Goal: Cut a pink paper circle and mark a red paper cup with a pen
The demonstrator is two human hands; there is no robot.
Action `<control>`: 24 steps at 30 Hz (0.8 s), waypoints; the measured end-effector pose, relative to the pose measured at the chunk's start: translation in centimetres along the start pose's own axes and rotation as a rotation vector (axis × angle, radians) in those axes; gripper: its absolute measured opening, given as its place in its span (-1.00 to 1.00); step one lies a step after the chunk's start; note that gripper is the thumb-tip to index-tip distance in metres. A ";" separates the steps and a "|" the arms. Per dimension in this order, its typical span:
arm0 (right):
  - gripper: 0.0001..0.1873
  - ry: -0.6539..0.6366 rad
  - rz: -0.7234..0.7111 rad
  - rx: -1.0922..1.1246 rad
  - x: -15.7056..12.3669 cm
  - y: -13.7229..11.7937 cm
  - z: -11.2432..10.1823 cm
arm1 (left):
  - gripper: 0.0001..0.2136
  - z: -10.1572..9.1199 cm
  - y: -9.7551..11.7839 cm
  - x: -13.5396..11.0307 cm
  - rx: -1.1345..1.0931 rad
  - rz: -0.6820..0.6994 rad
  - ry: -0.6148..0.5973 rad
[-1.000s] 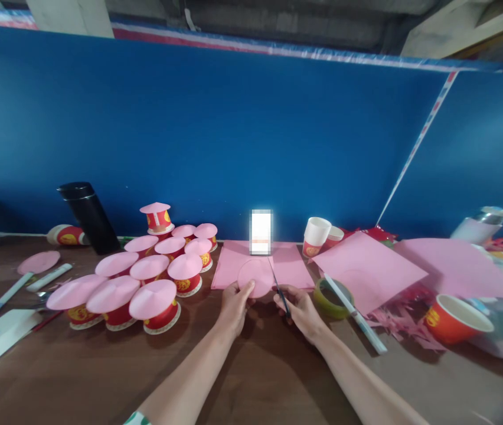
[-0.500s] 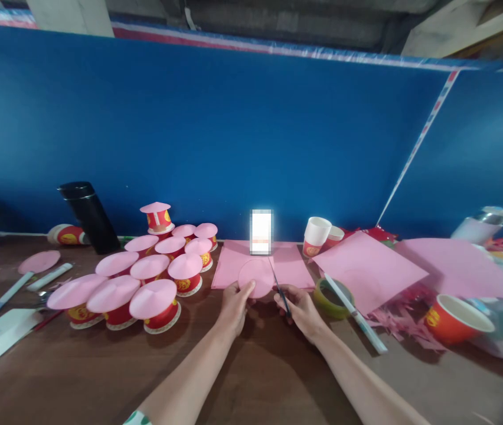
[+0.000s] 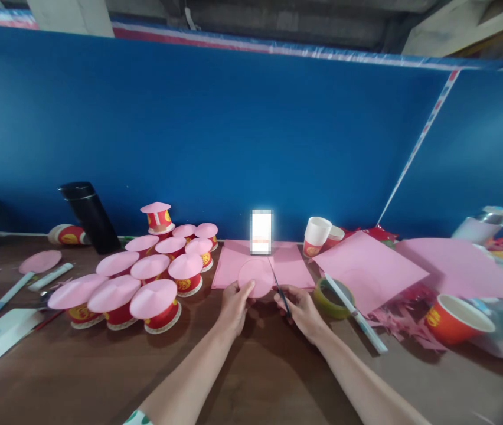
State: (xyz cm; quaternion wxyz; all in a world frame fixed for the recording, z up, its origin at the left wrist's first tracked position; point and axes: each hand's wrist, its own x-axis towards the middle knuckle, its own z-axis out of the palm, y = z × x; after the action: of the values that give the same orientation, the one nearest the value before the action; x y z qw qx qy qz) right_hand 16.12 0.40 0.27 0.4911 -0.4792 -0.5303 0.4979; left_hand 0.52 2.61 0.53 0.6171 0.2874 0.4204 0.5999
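Observation:
My left hand (image 3: 234, 304) pinches the near edge of a pink paper disc (image 3: 255, 277) and holds it up over a pink sheet (image 3: 293, 268) on the brown table (image 3: 251, 378). Just to its right, my right hand (image 3: 302, 307) grips a pair of scissors (image 3: 279, 289). Their thin dark blades point up and away beside the disc's right edge. Whether the blades touch the disc I cannot tell.
Several red paper cups topped with pink cones (image 3: 154, 277) crowd the left. A black flask (image 3: 90, 215) stands behind them. A green tape roll (image 3: 333, 290), a white stick (image 3: 358, 316), pink sheets (image 3: 369, 268), stacked cups (image 3: 317, 235) and a tipped red cup (image 3: 455, 319) lie right. A blue wall (image 3: 234, 136) backs the table.

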 end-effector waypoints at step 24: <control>-0.55 -0.016 -0.016 -0.009 0.1 0.3 0.0 | -0.74 0.1 0.1 0.0 -0.037 0.002 0.022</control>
State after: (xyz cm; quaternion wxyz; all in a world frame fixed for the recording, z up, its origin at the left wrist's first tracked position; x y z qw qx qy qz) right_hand 16.12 0.51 0.01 0.4888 -0.4733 -0.5402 0.4953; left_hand 0.57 2.63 0.68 0.6171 0.2699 0.4157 0.6111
